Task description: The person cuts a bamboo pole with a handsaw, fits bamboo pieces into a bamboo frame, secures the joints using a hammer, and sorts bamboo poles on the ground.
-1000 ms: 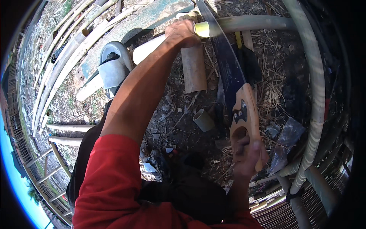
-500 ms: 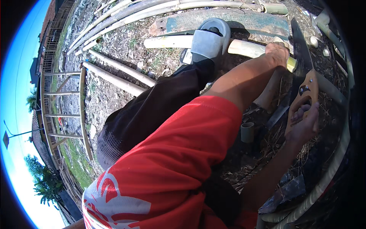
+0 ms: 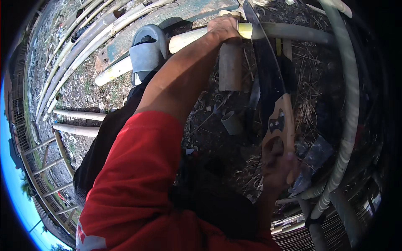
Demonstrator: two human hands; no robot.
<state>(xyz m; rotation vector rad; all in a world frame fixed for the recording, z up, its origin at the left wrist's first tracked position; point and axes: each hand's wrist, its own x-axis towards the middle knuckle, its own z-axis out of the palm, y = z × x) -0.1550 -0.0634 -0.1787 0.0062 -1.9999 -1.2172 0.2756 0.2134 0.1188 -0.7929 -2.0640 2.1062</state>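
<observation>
My left hand [image 3: 224,28] is wrapped round a bamboo pole [image 3: 188,39] at the top middle, its forearm reaching up from the red sleeve. A foot in a grey sandal [image 3: 147,52] rests on the same pole, further left. My right hand [image 3: 278,165] grips the wooden handle of a handsaw [image 3: 268,71], lower right. The dark blade points up and away, its far part crossing the pole line just right of a bright yellow-green stretch. Whether the teeth bite into the bamboo cannot be made out. Beneath my left hand is a short, thick bamboo piece [image 3: 230,69].
A small bamboo tube [image 3: 231,122] lies on the littered ground. Several long poles [image 3: 83,54] and a weathered board [image 3: 184,10] lie at the far left. A curved bamboo pole [image 3: 346,96] runs down the right side, and a ladder-like frame [image 3: 48,169] stands at the lower left.
The view has swung right, so the scene sits further left. The saw has come more upright in the picture. My left hand keeps its hold on the pole.
</observation>
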